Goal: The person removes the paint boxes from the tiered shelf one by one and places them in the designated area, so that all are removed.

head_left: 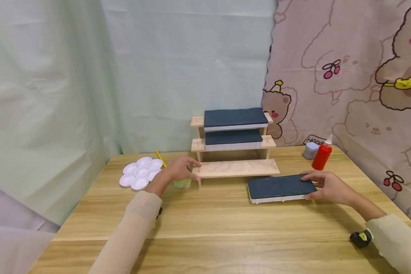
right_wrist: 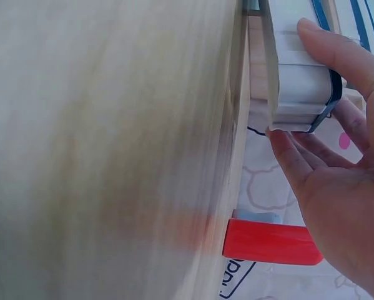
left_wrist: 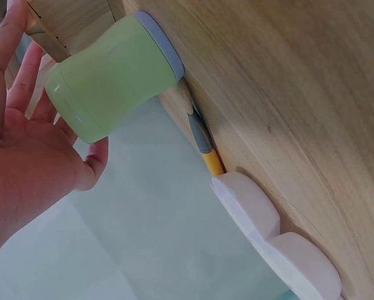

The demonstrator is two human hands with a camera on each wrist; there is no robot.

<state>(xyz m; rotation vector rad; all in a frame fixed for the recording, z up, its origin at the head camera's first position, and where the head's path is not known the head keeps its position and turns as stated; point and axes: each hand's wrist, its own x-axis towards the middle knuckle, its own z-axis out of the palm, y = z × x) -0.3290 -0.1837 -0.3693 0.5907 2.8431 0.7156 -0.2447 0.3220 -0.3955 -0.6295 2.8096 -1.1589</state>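
Note:
My left hand (head_left: 179, 168) grips the left end of the lowest step of a three-tier wooden rack (head_left: 238, 168), thumb at the front edge and fingers on top. Just behind that hand stands a green waisted cup (left_wrist: 112, 75) with a blue-grey rim, mostly hidden in the head view. My right hand (head_left: 333, 187) holds the right end of a long white box with a dark blue lid (head_left: 281, 186), in front of the rack's right half. In the right wrist view a gap shows between the box's base and the table. The lowest step is bare.
Similar dark-lidded boxes lie on the top step (head_left: 235, 117) and middle step (head_left: 233, 137). At left are a white flower-shaped palette (head_left: 137, 185) and a yellow-handled brush (head_left: 161, 158). A red squeeze bottle (head_left: 322, 156) and a pale blue jar (head_left: 310, 150) stand at back right.

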